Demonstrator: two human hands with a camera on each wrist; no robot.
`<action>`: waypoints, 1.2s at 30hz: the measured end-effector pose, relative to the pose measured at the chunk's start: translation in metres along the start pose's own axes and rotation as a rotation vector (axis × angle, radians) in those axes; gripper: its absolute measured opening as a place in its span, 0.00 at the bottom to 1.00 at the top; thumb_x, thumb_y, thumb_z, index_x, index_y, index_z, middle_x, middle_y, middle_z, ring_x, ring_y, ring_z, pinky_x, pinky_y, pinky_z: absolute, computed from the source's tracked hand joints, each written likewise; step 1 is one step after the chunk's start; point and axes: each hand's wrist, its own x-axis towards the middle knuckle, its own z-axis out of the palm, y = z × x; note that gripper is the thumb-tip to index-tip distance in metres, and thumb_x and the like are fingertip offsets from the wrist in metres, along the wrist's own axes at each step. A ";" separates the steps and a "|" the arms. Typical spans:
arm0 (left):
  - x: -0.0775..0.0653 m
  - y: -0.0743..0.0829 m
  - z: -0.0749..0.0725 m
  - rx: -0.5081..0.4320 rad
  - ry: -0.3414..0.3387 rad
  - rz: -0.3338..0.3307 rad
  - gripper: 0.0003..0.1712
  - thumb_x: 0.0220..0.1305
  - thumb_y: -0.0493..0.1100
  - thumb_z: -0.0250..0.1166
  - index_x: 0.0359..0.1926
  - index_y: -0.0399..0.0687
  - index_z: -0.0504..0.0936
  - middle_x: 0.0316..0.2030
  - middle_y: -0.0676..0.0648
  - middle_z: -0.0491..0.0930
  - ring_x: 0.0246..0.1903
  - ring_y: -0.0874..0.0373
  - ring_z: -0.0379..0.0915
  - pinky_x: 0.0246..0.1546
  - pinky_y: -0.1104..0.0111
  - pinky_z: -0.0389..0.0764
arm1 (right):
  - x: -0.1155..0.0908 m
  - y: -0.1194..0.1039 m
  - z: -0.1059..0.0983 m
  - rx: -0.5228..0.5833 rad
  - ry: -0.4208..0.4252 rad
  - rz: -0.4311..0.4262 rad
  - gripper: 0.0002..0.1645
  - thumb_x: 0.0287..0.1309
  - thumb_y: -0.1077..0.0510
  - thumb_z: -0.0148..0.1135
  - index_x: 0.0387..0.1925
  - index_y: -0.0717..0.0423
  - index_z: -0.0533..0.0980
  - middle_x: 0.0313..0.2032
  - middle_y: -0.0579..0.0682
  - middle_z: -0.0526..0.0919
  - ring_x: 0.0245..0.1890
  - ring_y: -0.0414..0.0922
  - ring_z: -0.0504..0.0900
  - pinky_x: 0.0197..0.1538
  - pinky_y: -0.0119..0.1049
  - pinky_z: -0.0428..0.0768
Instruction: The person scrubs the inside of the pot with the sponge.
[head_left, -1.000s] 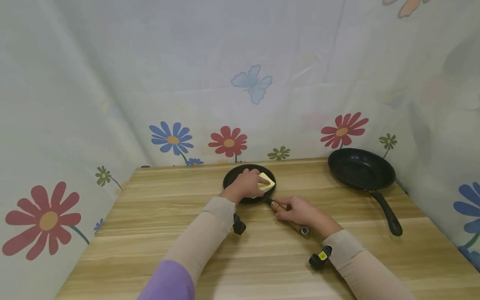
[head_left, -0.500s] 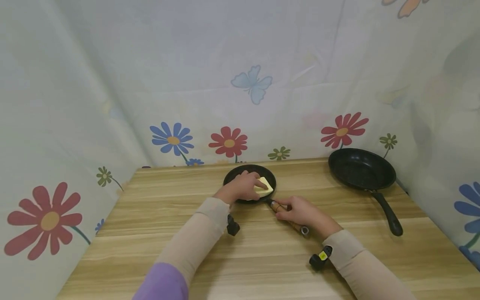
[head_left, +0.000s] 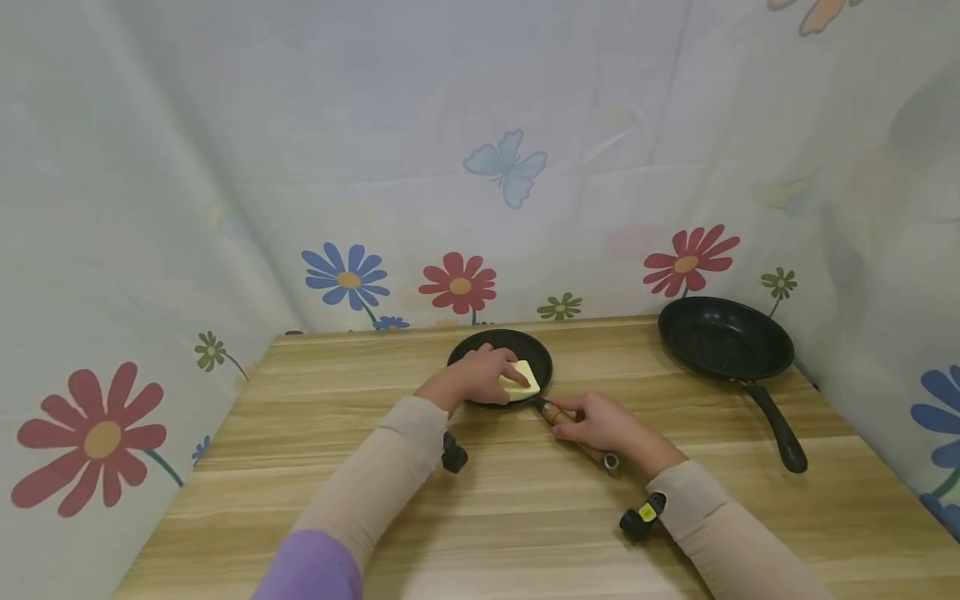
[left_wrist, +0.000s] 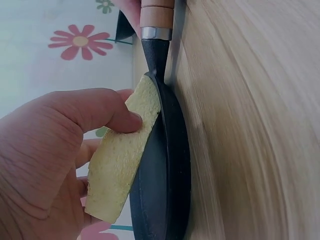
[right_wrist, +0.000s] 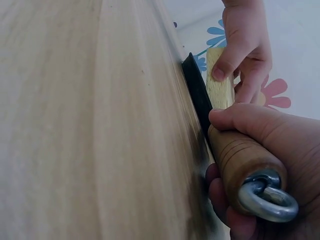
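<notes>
A small black frying pan (head_left: 536, 354) with a wooden handle (right_wrist: 245, 162) lies on the table near its back edge. My left hand (head_left: 480, 373) grips a pale yellow sponge (left_wrist: 120, 165) inside the pan, thumb on one side and fingers on the other. In the left wrist view the sponge's edge meets the pan near the handle end, tilted against the rim. My right hand (head_left: 603, 421) holds the wooden handle, thumb along its top and fingers curled beneath. A metal ring (right_wrist: 270, 202) hangs at the handle's end.
A larger black frying pan (head_left: 723, 337) with a black handle (head_left: 778, 429) sits at the back right of the wooden table (head_left: 360, 375). A flower-printed curtain (head_left: 375, 167) stands behind the table and at both sides.
My left hand has slid the sponge left and slightly nearer within the small pan, and the left forearm has shifted left. The right hand and both pans stay in place.
</notes>
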 end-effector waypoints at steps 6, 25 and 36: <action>-0.006 -0.003 0.000 -0.008 -0.019 0.008 0.25 0.60 0.44 0.67 0.57 0.71 0.85 0.70 0.49 0.68 0.68 0.43 0.59 0.70 0.44 0.57 | -0.001 0.002 0.001 -0.009 -0.005 0.023 0.32 0.61 0.49 0.69 0.66 0.49 0.76 0.27 0.44 0.81 0.22 0.39 0.75 0.29 0.35 0.75; -0.030 -0.024 0.007 -0.013 -0.009 0.042 0.25 0.59 0.40 0.65 0.54 0.70 0.87 0.69 0.50 0.69 0.65 0.45 0.60 0.67 0.47 0.60 | -0.003 0.004 0.004 0.004 -0.008 0.009 0.31 0.61 0.48 0.69 0.66 0.47 0.77 0.30 0.44 0.82 0.22 0.39 0.75 0.28 0.36 0.75; -0.040 -0.036 -0.001 0.033 0.003 0.068 0.27 0.57 0.36 0.62 0.53 0.68 0.88 0.67 0.50 0.72 0.64 0.44 0.63 0.68 0.47 0.60 | -0.002 0.002 0.000 0.028 -0.005 0.007 0.32 0.60 0.48 0.70 0.65 0.51 0.77 0.26 0.45 0.81 0.21 0.38 0.74 0.27 0.34 0.74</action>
